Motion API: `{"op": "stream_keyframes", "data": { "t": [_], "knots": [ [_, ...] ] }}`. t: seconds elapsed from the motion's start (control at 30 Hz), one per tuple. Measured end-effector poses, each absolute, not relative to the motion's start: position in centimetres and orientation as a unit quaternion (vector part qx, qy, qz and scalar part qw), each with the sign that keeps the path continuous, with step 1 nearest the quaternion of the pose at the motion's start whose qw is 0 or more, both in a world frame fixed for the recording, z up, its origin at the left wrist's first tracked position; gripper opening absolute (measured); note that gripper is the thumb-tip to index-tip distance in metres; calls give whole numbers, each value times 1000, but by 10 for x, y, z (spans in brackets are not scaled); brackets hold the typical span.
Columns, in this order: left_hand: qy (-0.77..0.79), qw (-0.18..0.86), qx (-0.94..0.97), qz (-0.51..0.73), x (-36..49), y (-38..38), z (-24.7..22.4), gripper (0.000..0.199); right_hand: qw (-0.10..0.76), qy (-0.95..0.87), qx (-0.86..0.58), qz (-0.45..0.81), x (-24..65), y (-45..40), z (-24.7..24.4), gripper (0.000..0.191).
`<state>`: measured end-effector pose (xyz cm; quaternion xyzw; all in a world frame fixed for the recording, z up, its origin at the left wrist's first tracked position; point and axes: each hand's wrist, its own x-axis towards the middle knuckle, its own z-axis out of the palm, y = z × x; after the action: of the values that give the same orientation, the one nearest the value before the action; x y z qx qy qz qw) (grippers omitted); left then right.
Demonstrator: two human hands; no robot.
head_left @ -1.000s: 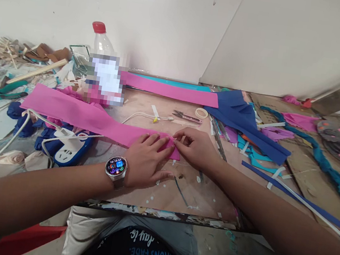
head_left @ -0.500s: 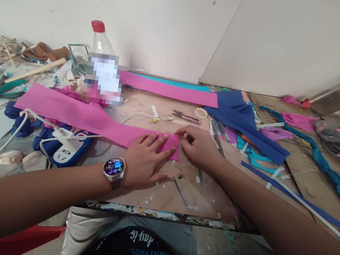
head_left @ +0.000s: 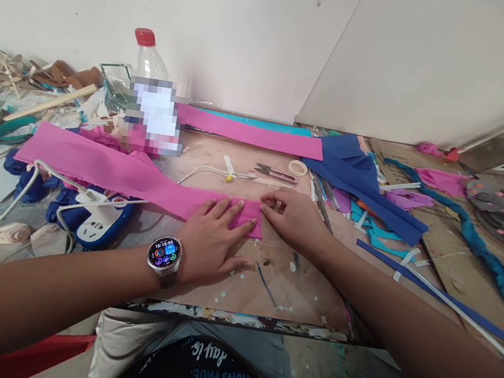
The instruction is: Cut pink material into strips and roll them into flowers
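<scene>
A long pink fabric strip (head_left: 140, 178) lies across the table in front of me, its left part resting over blue cloth and a power strip's cable. My left hand (head_left: 216, 237) is spread flat on the strip near its right end, pressing it down with fingers apart. At the strip's upper right corner, my right hand (head_left: 293, 216) pinches the edge between thumb and forefinger, the other fingers curled. Behind the hands are small thread snips (head_left: 276, 173) and a roll of tape (head_left: 297, 168).
A phone (head_left: 156, 115) leans on a bottle with a red cap (head_left: 144, 37). Another pink strip (head_left: 251, 132) and dark blue fabric (head_left: 349, 172) lie at the back. The white and blue power strip (head_left: 102, 223) sits left, its white cable (head_left: 29, 187) looping. Wooden sticks (head_left: 51, 102) are piled far left.
My left hand and the pink strip have shifted very slightly left. My right hand keeps its pinch at the corner.
</scene>
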<state>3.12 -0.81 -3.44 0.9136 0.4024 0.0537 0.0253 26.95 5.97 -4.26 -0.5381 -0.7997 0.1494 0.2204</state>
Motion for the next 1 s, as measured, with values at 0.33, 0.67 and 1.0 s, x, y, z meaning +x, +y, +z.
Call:
{"op": "stream_keyframes", "data": {
  "t": [0.33,0.67,1.0],
  "knots": [
    [399,34,915,47,32,-10,-34,80,226,-794,-547,137,264,56,-38,7],
    [391,29,919,46,33,-11,-37,84,216,-814,-521,140,263,56,-38,10],
    [390,30,919,51,33,-11,-40,85,239,-808,-514,160,263,53,-38,19]
  ]
}}
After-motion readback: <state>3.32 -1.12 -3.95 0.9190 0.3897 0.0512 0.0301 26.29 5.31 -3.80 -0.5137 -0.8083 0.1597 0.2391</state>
